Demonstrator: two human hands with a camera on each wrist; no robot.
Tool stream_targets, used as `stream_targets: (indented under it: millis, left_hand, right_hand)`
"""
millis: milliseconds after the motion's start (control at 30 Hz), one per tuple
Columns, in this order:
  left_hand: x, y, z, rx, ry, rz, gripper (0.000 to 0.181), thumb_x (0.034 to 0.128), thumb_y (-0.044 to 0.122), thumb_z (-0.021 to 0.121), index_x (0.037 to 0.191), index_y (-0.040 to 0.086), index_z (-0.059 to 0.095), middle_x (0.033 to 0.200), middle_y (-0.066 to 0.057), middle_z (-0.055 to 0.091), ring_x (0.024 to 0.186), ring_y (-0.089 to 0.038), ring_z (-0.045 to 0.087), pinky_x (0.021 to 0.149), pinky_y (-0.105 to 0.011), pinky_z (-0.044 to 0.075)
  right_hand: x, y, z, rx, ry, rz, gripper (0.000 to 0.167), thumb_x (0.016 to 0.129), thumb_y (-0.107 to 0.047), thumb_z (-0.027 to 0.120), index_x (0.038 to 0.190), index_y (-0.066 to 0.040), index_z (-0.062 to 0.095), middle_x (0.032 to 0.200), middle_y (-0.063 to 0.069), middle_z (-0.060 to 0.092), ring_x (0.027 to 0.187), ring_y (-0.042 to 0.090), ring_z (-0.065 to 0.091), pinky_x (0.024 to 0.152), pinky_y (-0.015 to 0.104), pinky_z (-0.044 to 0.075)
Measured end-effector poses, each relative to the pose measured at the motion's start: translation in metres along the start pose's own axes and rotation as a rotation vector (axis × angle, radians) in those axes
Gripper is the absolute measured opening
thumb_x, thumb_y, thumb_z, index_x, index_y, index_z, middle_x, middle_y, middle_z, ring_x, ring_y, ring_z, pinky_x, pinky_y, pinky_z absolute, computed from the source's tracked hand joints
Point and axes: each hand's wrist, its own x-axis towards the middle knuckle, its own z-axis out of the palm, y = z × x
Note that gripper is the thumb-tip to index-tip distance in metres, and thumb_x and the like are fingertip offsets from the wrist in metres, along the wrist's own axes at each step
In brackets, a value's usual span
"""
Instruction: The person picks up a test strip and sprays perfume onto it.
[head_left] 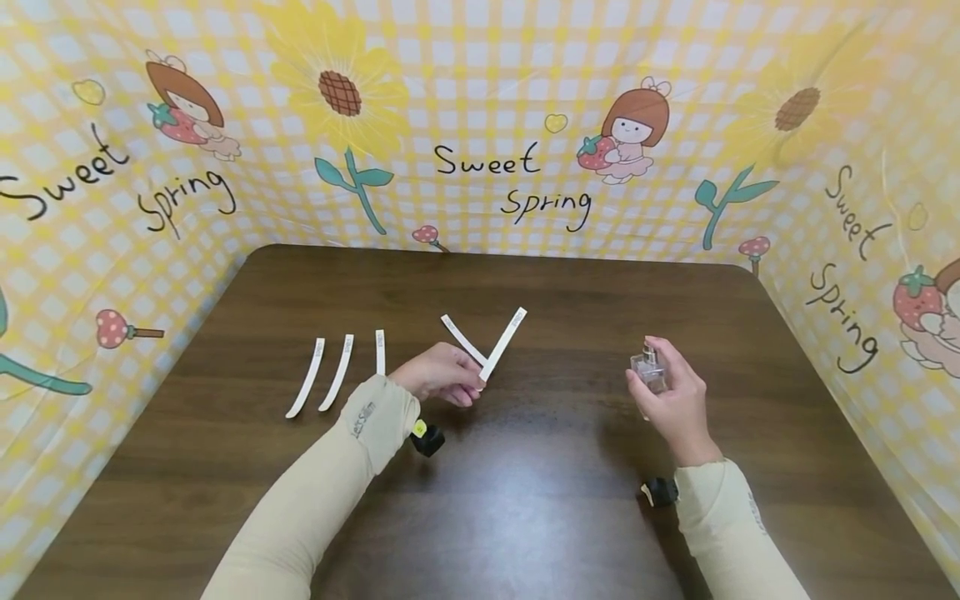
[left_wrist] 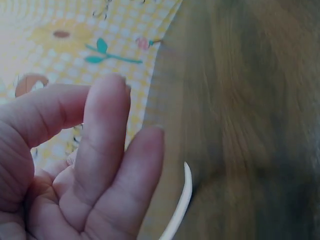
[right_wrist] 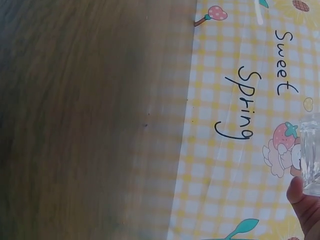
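Head view: the left hand (head_left: 446, 375) pinches the lower end of a white strip (head_left: 504, 343) between thumb and fingertips, the strip slanting away up and to the right. A 2nd strip (head_left: 462, 337) leans the other way, so the 2 form a V whose lower end is at the fingers; whether the hand grips both, I cannot tell. To the left are 3 more strips (head_left: 306, 377) in a row on the brown table (head_left: 540, 517), the rightmost partly hidden by the left hand and sleeve (head_left: 382, 417). Well apart, on the right side, the right hand (head_left: 675, 400) holds a small clear bottle (head_left: 649, 372) upright, the index finger on its top and the thumb against its side. Each wrist bears a black camera (head_left: 428, 439). Behind the table hangs a yellow checked cloth (head_left: 480, 83) with sunflowers and the words "Sweet Spring". Left wrist view: bent fingers (left_wrist: 105, 135) fill the left half, a strip's curved end just beside them. Right wrist view: only part of the bottle shows, at the right edge, a fingertip touching it.
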Motion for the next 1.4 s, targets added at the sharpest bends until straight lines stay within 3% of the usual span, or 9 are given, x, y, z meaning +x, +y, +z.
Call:
stream_targets:
  millis: [267, 567, 833, 1067, 1233, 1400]
  left_hand:
    - [-0.018, 0.020, 0.015, 0.072, -0.062, 0.052, 0.006, 0.0836, -0.006, 0.061, 0.089, -0.007, 0.061, 0.064, -0.006, 0.062, 0.049, -0.009, 0.058, 0.054, -0.025, 0.056]
    - [-0.030, 0.015, 0.020, 0.166, -0.062, 0.060, 0.001, 0.0823, -0.007, 0.063, 0.083, -0.007, 0.062, 0.061, -0.007, 0.061, 0.048, -0.010, 0.058, 0.056, -0.027, 0.057]
    - [-0.034, 0.011, 0.015, 0.185, -0.078, 0.063, 0.006, 0.0821, -0.005, 0.063, 0.087, -0.009, 0.064, 0.063, -0.007, 0.062, 0.050, -0.011, 0.059, 0.059, -0.027, 0.057]
    - [-0.038, 0.010, 0.009, 0.192, -0.068, 0.076, 0.005, 0.0829, -0.004, 0.063, 0.086, -0.008, 0.063, 0.064, -0.007, 0.062, 0.050, -0.011, 0.059, 0.059, -0.027, 0.057]
    - [-0.040, -0.002, 0.001, 0.229, -0.013, 0.065, 0.006, 0.0799, -0.008, 0.064, 0.085, -0.008, 0.063, 0.062, -0.008, 0.060, 0.048, -0.010, 0.058, 0.056, -0.025, 0.057]
    - [-0.043, -0.017, -0.012, 0.253, 0.031, 0.061, 0.006, 0.0795, -0.010, 0.063, 0.086, -0.009, 0.063, 0.061, -0.008, 0.060, 0.047, -0.010, 0.057, 0.053, -0.025, 0.056]
  right_hand:
    - [0.008, -0.007, 0.009, 0.000, -0.070, 0.056, 0.051, 0.071, 0.009, 0.075, 0.118, 0.002, 0.059, 0.095, 0.021, 0.064, 0.069, 0.010, 0.053, 0.056, 0.006, 0.043]
    - [0.014, -0.015, 0.017, -0.047, -0.116, 0.043, 0.046, 0.074, 0.002, 0.074, 0.116, 0.002, 0.056, 0.091, 0.021, 0.062, 0.063, 0.026, 0.057, 0.053, 0.011, 0.046]
    - [0.010, -0.017, 0.020, -0.083, -0.114, -0.035, 0.045, 0.074, -0.004, 0.074, 0.114, 0.000, 0.055, 0.089, 0.021, 0.062, 0.061, 0.026, 0.056, 0.049, 0.020, 0.046]
    - [0.009, -0.015, 0.020, -0.125, -0.080, -0.102, 0.045, 0.071, -0.007, 0.072, 0.114, -0.002, 0.057, 0.090, 0.021, 0.063, 0.060, 0.026, 0.054, 0.047, 0.038, 0.046]
    - [0.008, -0.013, 0.014, -0.160, -0.054, -0.068, 0.045, 0.071, -0.005, 0.072, 0.114, -0.002, 0.059, 0.092, 0.020, 0.065, 0.063, 0.027, 0.056, 0.050, 0.037, 0.045]
    - [0.012, -0.014, 0.002, -0.185, -0.080, 0.015, 0.045, 0.075, -0.001, 0.073, 0.117, 0.000, 0.056, 0.091, 0.021, 0.063, 0.065, 0.030, 0.058, 0.053, 0.041, 0.049]
